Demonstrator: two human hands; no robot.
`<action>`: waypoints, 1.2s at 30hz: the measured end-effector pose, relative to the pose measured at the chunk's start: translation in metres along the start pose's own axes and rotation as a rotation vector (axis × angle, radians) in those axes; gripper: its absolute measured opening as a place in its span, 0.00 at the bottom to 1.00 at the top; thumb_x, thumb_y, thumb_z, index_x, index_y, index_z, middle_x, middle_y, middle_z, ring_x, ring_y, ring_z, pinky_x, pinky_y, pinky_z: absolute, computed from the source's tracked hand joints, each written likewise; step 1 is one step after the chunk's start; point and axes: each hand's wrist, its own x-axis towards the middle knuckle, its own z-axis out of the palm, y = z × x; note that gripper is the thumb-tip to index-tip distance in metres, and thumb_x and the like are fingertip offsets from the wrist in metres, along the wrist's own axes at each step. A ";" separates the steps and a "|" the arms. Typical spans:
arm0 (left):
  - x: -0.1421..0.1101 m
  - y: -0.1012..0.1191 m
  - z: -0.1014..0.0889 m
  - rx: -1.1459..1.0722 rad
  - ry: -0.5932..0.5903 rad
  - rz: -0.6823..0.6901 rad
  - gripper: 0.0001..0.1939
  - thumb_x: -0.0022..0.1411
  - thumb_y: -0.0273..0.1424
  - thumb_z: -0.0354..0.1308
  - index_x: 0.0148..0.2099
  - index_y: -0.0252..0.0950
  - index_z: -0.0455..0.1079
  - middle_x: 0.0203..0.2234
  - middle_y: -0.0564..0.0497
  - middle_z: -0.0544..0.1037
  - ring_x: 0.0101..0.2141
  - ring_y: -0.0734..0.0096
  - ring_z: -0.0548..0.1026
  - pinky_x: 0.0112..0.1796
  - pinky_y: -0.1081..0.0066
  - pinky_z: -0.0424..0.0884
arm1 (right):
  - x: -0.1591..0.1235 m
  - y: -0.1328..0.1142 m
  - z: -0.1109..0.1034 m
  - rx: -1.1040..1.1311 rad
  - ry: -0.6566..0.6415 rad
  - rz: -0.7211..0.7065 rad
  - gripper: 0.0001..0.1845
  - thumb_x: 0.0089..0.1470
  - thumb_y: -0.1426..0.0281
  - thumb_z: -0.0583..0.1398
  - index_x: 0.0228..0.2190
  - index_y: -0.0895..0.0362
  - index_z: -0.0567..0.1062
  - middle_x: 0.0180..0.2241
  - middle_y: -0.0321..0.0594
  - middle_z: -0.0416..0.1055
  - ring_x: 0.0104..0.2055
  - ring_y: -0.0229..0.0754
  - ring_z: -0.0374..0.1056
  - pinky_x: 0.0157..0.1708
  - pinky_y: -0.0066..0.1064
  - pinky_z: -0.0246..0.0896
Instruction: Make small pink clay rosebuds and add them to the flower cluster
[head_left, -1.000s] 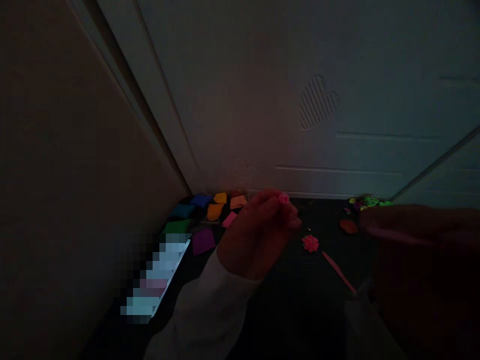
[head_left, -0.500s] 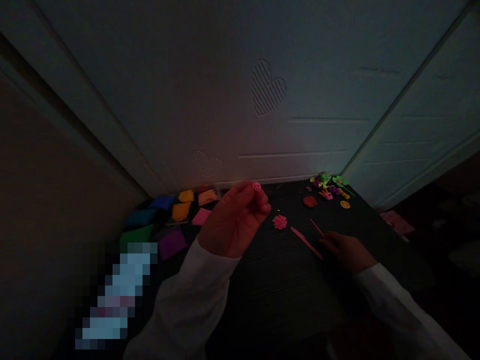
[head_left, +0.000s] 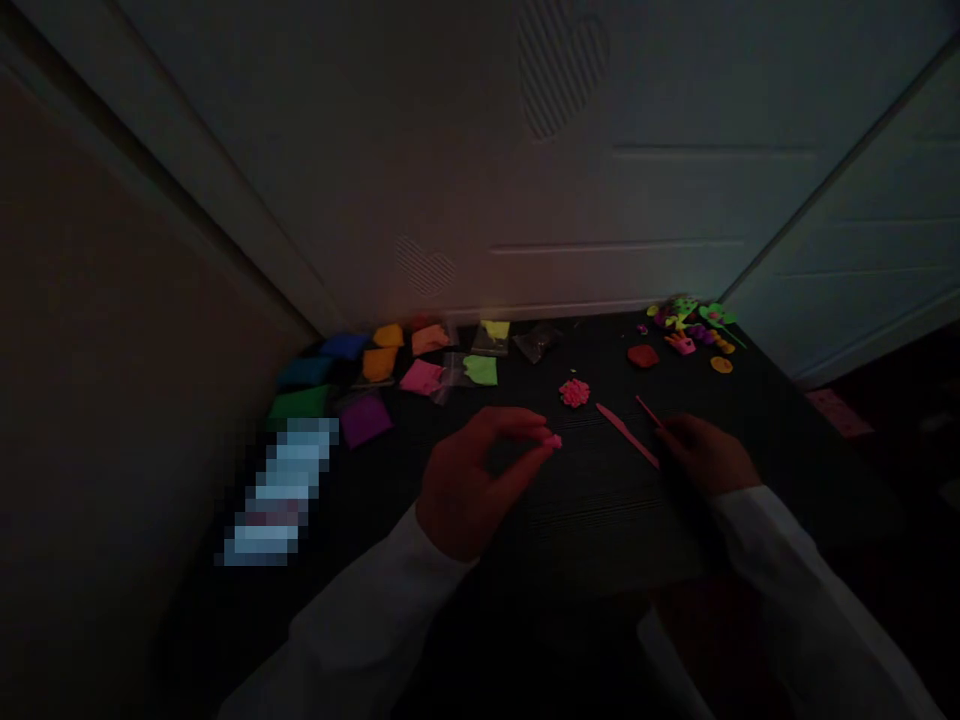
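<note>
Between thumb and fingertips, my left hand (head_left: 480,480) pinches a small pink clay flower (head_left: 554,441) above the dark table (head_left: 600,545). My right hand (head_left: 709,455) is closed around a thin pink modelling tool (head_left: 649,411), its tip pointing up and left. Beside that hand lies a flat pink clay knife (head_left: 626,434). A larger ruffled pink clay flower (head_left: 574,393) rests on the table just beyond my left fingertips. Farther back is a flattened red lump of clay (head_left: 643,356).
Packets of coloured clay, among them a purple one (head_left: 366,419) and a light green one (head_left: 480,370), line the back left. Small finished clay figures (head_left: 686,325) cluster at the back right near the wall (head_left: 465,180). A blurred-out bright rectangle (head_left: 281,495) lies at left.
My left hand has come down from its raised position and turned, still pinching the small pink flower. The view has tilted downward, uncovering more clay packets. My right hand still holds the thin tool.
</note>
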 end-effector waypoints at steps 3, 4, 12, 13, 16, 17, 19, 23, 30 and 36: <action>-0.012 0.010 -0.001 0.120 0.062 0.128 0.14 0.44 0.22 0.60 0.36 0.38 0.70 0.28 0.52 0.75 0.32 0.72 0.71 0.37 0.72 0.64 | -0.004 0.000 0.005 -0.017 0.035 0.015 0.19 0.49 0.57 0.49 0.37 0.55 0.70 0.33 0.40 0.68 0.32 0.41 0.65 0.29 0.31 0.58; -0.014 0.012 -0.001 0.161 0.063 0.167 0.14 0.44 0.21 0.60 0.36 0.39 0.71 0.28 0.53 0.75 0.32 0.72 0.70 0.37 0.73 0.64 | -0.006 -0.001 0.006 -0.021 0.049 0.015 0.19 0.49 0.58 0.49 0.37 0.55 0.70 0.34 0.40 0.68 0.33 0.41 0.65 0.30 0.32 0.58; -0.018 0.010 0.002 0.203 0.015 0.190 0.15 0.45 0.20 0.59 0.38 0.40 0.71 0.30 0.52 0.75 0.33 0.71 0.70 0.37 0.72 0.64 | -0.009 -0.002 0.010 -0.028 0.104 0.000 0.17 0.50 0.59 0.50 0.36 0.55 0.70 0.34 0.39 0.67 0.33 0.40 0.64 0.30 0.31 0.58; -0.019 0.009 0.003 0.152 0.037 0.141 0.15 0.45 0.21 0.59 0.37 0.39 0.72 0.29 0.52 0.75 0.33 0.71 0.70 0.37 0.72 0.65 | -0.009 -0.002 0.010 -0.028 0.110 -0.001 0.17 0.50 0.59 0.50 0.36 0.55 0.70 0.34 0.39 0.67 0.33 0.40 0.64 0.30 0.31 0.58; -0.022 0.004 0.006 -0.066 0.065 -0.054 0.15 0.44 0.21 0.60 0.36 0.40 0.71 0.27 0.54 0.75 0.30 0.73 0.72 0.35 0.73 0.67 | -0.010 -0.003 0.011 -0.023 0.130 -0.007 0.17 0.50 0.59 0.50 0.36 0.55 0.70 0.34 0.39 0.67 0.33 0.39 0.64 0.30 0.30 0.58; -0.023 0.001 0.006 -0.164 0.060 -0.121 0.15 0.44 0.21 0.60 0.35 0.40 0.71 0.26 0.55 0.76 0.29 0.74 0.72 0.34 0.74 0.68 | -0.010 -0.003 0.011 -0.021 0.137 -0.008 0.17 0.50 0.59 0.50 0.35 0.55 0.70 0.34 0.39 0.67 0.33 0.39 0.64 0.30 0.30 0.58; -0.023 -0.003 0.007 -0.384 0.039 -0.233 0.14 0.43 0.20 0.61 0.34 0.41 0.70 0.25 0.57 0.76 0.28 0.77 0.73 0.32 0.77 0.69 | -0.011 -0.003 0.011 -0.019 0.147 -0.009 0.16 0.50 0.59 0.50 0.35 0.54 0.70 0.34 0.38 0.67 0.33 0.39 0.64 0.30 0.30 0.58; -0.023 -0.011 0.008 -0.735 -0.011 -0.345 0.13 0.42 0.19 0.62 0.30 0.41 0.71 0.23 0.57 0.76 0.27 0.81 0.73 0.30 0.80 0.69 | -0.010 -0.002 0.012 -0.018 0.153 -0.011 0.16 0.50 0.59 0.50 0.35 0.55 0.70 0.33 0.38 0.67 0.32 0.39 0.64 0.29 0.30 0.58; -0.025 -0.014 0.012 -1.073 -0.149 -0.463 0.06 0.42 0.23 0.62 0.25 0.38 0.71 0.19 0.58 0.73 0.24 0.82 0.69 0.28 0.79 0.66 | -0.009 0.000 0.012 -0.030 0.175 -0.040 0.16 0.49 0.60 0.51 0.34 0.55 0.71 0.31 0.38 0.68 0.30 0.38 0.64 0.27 0.29 0.57; -0.027 -0.024 0.011 -0.693 -0.101 -0.440 0.04 0.41 0.27 0.63 0.25 0.37 0.72 0.21 0.55 0.74 0.26 0.78 0.70 0.29 0.76 0.66 | -0.015 -0.008 0.013 -0.080 0.301 -0.116 0.18 0.51 0.60 0.50 0.35 0.58 0.71 0.34 0.43 0.66 0.35 0.40 0.62 0.33 0.30 0.55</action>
